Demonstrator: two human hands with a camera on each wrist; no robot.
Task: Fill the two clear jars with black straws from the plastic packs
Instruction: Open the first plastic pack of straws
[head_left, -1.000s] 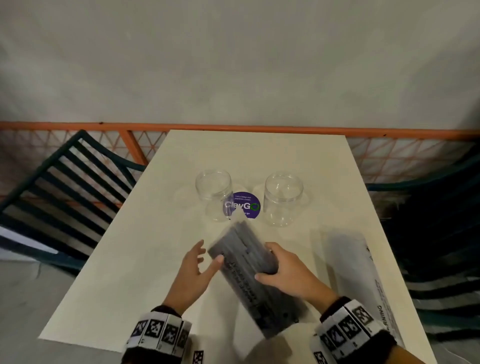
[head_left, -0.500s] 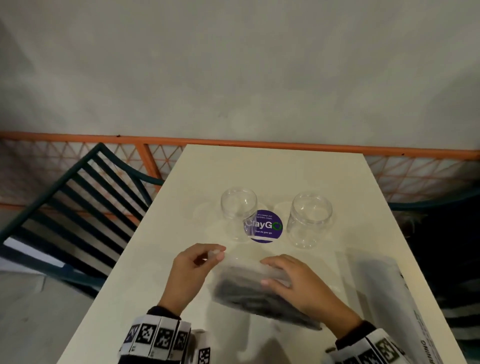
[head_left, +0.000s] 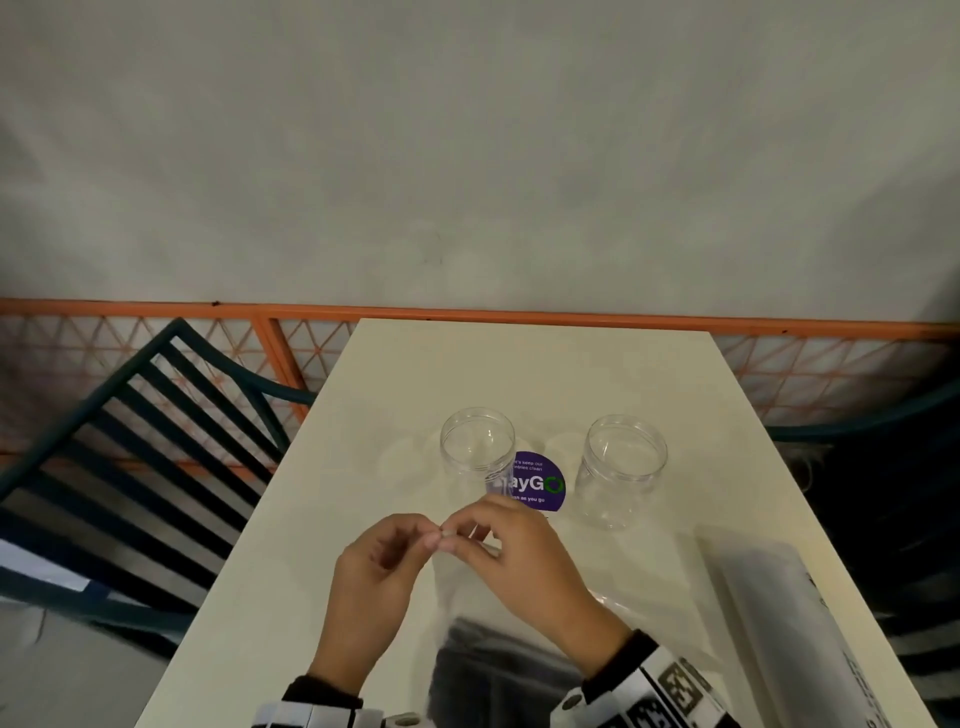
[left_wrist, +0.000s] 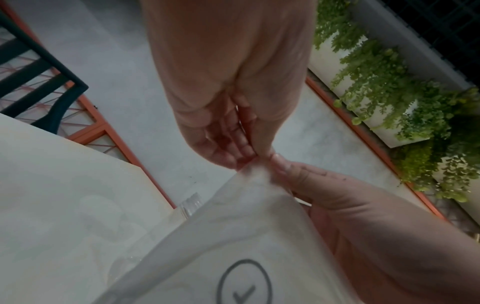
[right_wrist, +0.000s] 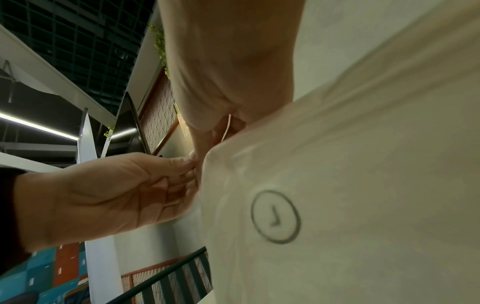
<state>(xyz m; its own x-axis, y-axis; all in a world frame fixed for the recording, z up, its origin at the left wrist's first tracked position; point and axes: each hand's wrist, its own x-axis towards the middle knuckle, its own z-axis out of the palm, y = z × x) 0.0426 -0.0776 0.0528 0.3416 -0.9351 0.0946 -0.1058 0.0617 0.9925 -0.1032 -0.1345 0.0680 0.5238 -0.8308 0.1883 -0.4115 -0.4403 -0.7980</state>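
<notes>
Table (head_left: 545, 374) cream. Two jars (head_left: 477, 457) (head_left: 626, 467) clear, w/ a purple round sticker (head_left: 540, 486) btwn, white txt, green ring. Straws (head_left: 498, 670) black in translucent whitish pack (left_wrist: 259, 236) w/ grey circled-check print. Railing (head_left: 156, 309) orange; chair (head_left: 130, 441) dark teal slats. Wristbands (head_left: 670, 686) b&w square markers.

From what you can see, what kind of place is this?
Probably a café or food-court seating area. A cream table bears a purple sticker about keeping things clean, dark slatted chairs stand beside an orange mesh railing, and hanging plants fill planters.
</notes>
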